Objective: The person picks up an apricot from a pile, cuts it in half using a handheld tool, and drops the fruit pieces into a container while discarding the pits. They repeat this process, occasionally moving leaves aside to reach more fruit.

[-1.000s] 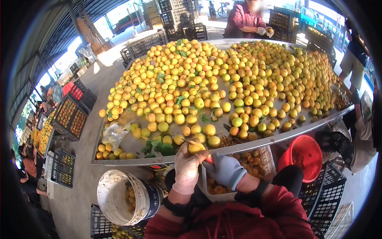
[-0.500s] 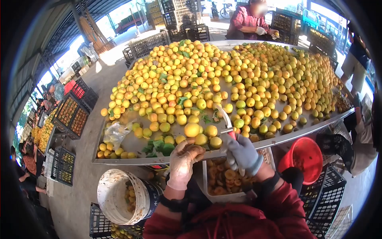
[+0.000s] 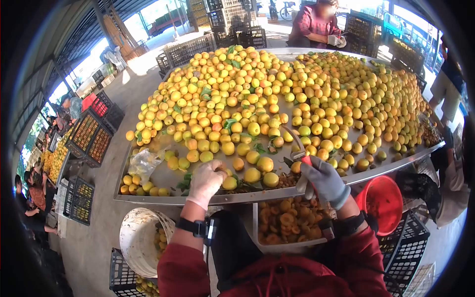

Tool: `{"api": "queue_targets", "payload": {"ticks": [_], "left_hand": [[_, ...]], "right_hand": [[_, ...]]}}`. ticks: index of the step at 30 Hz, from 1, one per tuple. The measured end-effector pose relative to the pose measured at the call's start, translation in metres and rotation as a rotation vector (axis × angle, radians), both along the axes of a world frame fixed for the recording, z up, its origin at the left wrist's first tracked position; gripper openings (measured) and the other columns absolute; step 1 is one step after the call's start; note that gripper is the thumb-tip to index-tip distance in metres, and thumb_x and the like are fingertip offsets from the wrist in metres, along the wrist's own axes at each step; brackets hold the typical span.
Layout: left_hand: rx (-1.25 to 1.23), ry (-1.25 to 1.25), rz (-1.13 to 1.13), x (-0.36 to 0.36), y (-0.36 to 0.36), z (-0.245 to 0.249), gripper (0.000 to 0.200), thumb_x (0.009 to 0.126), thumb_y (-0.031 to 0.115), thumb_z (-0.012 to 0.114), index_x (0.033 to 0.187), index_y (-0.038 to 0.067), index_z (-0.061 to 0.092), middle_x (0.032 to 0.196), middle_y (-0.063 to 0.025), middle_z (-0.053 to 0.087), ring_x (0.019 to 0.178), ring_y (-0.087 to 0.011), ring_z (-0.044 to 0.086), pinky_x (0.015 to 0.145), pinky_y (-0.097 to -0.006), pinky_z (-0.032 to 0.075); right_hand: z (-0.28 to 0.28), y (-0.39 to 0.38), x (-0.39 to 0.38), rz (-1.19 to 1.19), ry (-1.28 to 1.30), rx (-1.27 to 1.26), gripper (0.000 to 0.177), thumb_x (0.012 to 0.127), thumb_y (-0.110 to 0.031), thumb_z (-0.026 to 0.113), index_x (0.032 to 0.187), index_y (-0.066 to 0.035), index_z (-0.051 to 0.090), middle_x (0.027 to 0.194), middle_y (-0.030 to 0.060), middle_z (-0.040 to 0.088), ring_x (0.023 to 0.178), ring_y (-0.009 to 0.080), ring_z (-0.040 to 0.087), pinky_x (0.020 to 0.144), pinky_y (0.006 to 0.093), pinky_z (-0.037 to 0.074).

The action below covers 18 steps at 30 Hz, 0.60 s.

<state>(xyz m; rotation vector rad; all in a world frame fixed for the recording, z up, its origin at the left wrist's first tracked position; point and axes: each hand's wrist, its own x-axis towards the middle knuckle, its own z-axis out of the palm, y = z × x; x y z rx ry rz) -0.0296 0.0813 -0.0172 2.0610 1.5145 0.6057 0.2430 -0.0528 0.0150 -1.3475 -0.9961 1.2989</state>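
My left hand (image 3: 205, 182), in a pale glove, is at the table's near edge with its fingers curled down among yellow-orange fruits (image 3: 252, 174). What it grips is hidden by the fingers. My right hand (image 3: 325, 184), in a grey glove, is closed round the red handle of a curved knife (image 3: 299, 146), whose blade points up and to the left over the fruit. Both hands are above the near rim of the metal table (image 3: 237, 198), which bears a large heap of fruit. Below the rim, between my arms, a tray (image 3: 255, 222) holds cut orange fruit pieces.
A white bucket (image 3: 132, 237) stands at lower left, a red bucket (image 3: 383, 205) at right. Black crates (image 3: 79, 200) stand on both sides and behind the table. A plastic bag (image 3: 143, 166) lies at its left. One person (image 3: 309, 27) sits across it; others are at the sides.
My left hand has moved left and forward, away from my right hand, down to the fruit. My right hand has moved right with the knife. The view has shifted slightly.
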Motion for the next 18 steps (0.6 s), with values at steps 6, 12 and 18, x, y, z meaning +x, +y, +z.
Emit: {"api": "queue_targets", "payload": {"ticks": [6,12,18], "left_hand": [[-0.057,0.311,-0.124,0.009,0.023,-0.007,0.034,0.065,0.02,0.062,0.096,0.007,0.066,0.097,-0.013,0.064,0.094,-0.0307,0.059,0.081,-0.0363,0.046],[-0.065,0.59,-0.194,0.034,0.004,0.003,0.026,0.061,0.02,0.063,0.083,0.006,0.061,0.089,-0.0134,0.062,0.088,-0.0324,0.059,0.075,-0.0387,0.048],[0.075,0.477,-0.098,0.036,0.003,-0.016,0.022,0.063,0.01,0.053,0.081,0.002,0.064,0.089,-0.0201,0.063,0.09,-0.0363,0.059,0.079,-0.0416,0.047]], "right_hand": [[-0.027,0.01,0.008,0.084,-1.327,0.151,0.021,0.081,-0.029,0.055,0.089,-0.01,0.051,0.067,0.0135,0.062,0.064,0.034,0.061,0.054,0.044,0.047],[-0.036,0.015,0.009,0.071,-1.284,0.204,0.021,0.081,-0.031,0.056,0.09,-0.012,0.053,0.065,0.0139,0.06,0.062,0.0339,0.06,0.053,0.0446,0.046],[-0.033,0.013,-0.001,-0.02,-1.156,0.277,0.022,0.083,-0.03,0.056,0.095,-0.011,0.054,0.066,0.0159,0.06,0.063,0.0362,0.059,0.055,0.0442,0.047]]}}
